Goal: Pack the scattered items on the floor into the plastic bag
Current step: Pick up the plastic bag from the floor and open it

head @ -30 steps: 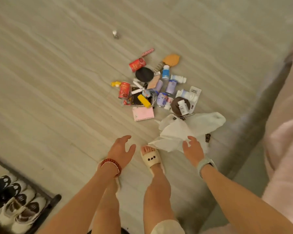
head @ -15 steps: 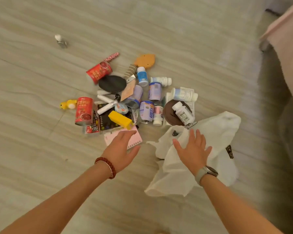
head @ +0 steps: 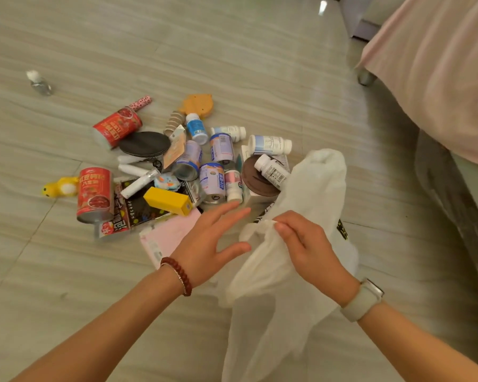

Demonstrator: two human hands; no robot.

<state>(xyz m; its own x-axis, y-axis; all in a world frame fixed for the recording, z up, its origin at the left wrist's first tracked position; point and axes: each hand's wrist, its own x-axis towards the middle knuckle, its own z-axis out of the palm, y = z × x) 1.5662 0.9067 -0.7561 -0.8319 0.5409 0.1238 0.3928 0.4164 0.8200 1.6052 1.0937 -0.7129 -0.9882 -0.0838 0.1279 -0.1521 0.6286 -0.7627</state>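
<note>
The white plastic bag (head: 295, 244) is lifted off the floor (head: 232, 51), hanging crumpled beneath the right hand (head: 312, 249), with its upper part rising behind that hand toward the pile of items. The right fingers (head: 284, 230) are curled and pinched on a fold of the bag near its edge, thumb against forefinger, so the film bunches there. The left hand (head: 204, 244) hovers just left of the bag, fingers spread and loosely extended, thumb pointing toward the bag; it holds nothing, and whether its thumb tip touches the film cannot be told. Under the left hand lies a pink notebook (head: 166, 238), partly covered by it. Beyond the fingertips sits the pile: a yellow box (head: 167, 201) on a dark packet (head: 138, 208), a red can (head: 95, 194) lying beside a yellow toy (head: 58, 186), a second red can (head: 118, 127) farther back, several small cans and white bottles clustered in the middle, and a brown lid (head: 255, 181) with a bottle (head: 272, 169) on it, just beside the bag's upper part. A small clear bottle (head: 38, 82) stands well apart at the far left. A bed with a pink cover (head: 439, 64) runs along the right.
</note>
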